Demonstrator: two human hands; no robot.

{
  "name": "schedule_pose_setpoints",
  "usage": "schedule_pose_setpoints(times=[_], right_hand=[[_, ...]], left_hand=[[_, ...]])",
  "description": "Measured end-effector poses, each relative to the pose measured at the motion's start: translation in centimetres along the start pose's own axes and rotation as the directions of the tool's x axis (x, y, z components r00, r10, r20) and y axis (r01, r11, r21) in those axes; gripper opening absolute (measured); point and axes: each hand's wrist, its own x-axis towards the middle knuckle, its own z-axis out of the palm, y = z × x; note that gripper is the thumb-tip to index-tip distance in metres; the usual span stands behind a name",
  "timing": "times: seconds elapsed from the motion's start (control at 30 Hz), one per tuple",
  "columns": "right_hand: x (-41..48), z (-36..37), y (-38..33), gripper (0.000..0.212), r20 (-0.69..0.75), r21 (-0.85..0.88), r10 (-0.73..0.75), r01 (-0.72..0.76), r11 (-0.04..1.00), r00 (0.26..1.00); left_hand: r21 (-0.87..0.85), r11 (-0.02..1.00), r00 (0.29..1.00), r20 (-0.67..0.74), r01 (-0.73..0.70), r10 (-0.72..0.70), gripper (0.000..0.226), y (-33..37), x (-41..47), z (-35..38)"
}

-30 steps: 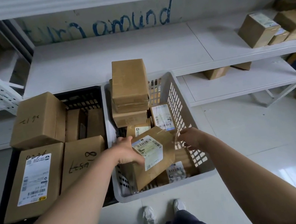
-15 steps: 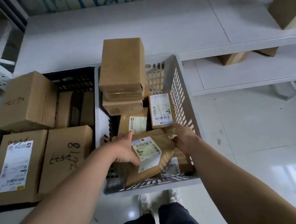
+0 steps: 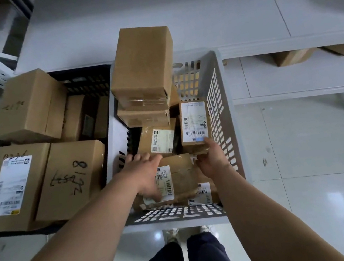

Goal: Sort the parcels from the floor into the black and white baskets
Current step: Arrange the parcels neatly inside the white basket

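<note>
Hands first: the left hand point(image 3: 143, 171) lies palm down with fingers straight and spread over the flat brown paper parcel point(image 3: 182, 173), covering part of its white barcode label. The right hand point(image 3: 212, 161) has its fingers curled on that parcel's right edge, with the thumb on top.

Behind everything runs a long white shelf board point(image 3: 171, 14), above a glossy white tiled floor point(image 3: 304, 155). Two baskets stand side by side on the floor, touching. The black plastic basket point(image 3: 83, 81) on the left holds large brown cardboard boxes, among them one with handwritten black digits point(image 3: 71, 179). The white slotted plastic basket point(image 3: 221, 105) on the right holds a tall plain brown cardboard box point(image 3: 142, 61) stacked on others at its far end. Nearer, an upright brown box with a white shipping label point(image 3: 194, 122) stands against the right wall, just beyond the right hand. The flat brown paper parcel lies at the near end of the white basket, on top of other labelled parcels.
</note>
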Motion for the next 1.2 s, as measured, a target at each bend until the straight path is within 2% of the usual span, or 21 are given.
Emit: schedule_pose_setpoints(times=[0.17, 0.27, 0.37, 0.47, 0.57, 0.77, 0.97, 1.1, 1.2], right_hand=[[1.8, 0.2, 0.3, 0.038, 0.008, 0.051, 0.007, -0.008, 0.999, 1.0], [2.5, 0.4, 0.4, 0.044, 0.019, 0.154, 0.005, -0.008, 0.988, 1.0], [2.9, 0.8, 0.0, 0.037, 0.043, 0.216, -0.037, 0.027, 0.976, 0.998], [3.4, 1.2, -0.9, 0.044, 0.048, 0.188, -0.081, 0.071, 0.98, 0.996], [3.8, 1.7, -1.6, 0.046, 0.022, 0.158, -0.066, 0.061, 0.986, 0.998], [4.2, 2.2, -2.1, 0.031, 0.018, 0.187, -0.031, 0.027, 0.982, 0.999], [4.1, 1.8, -2.0, 0.029, -0.059, 0.075, -0.078, 0.082, 0.994, 0.995], [3.2, 1.4, -2.2, 0.031, -0.047, 0.026, -0.062, 0.064, 0.998, 0.997], [2.0, 1.0, -2.3, 0.03, 0.042, 0.074, -0.036, 0.033, 0.997, 0.998]], left_hand=[[0.007, 1.0, 0.999, 0.019, -0.028, 0.028, 0.125, -0.1, 0.6, 0.0], [0.012, 0.999, 0.999, 0.026, -0.04, 0.04, 0.125, -0.3, 0.8, 0.1], [0.009, 0.999, 0.998, 0.034, -0.043, 0.043, 0.126, -0.5, 1.0, 0.1], [0.015, 0.999, 0.998, 0.046, -0.047, 0.046, 0.128, -0.7, 1.1, 0.2], [0.032, 0.998, 0.997, 0.048, -0.056, 0.054, 0.129, -0.9, 1.4, 0.2], [0.019, 0.997, 0.997, 0.031, -0.076, 0.075, 0.13, -1.2, 2.0, 0.2], [0.005, 0.998, 0.997, 0.04, -0.062, 0.062, 0.131, -1.1, 2.0, 0.3], [-0.002, 0.998, 0.997, 0.044, -0.06, 0.06, 0.13, -1.0, 1.9, 0.2], [-0.018, 0.999, 0.998, 0.044, -0.051, 0.051, 0.129, -1.0, 1.8, 0.2]])
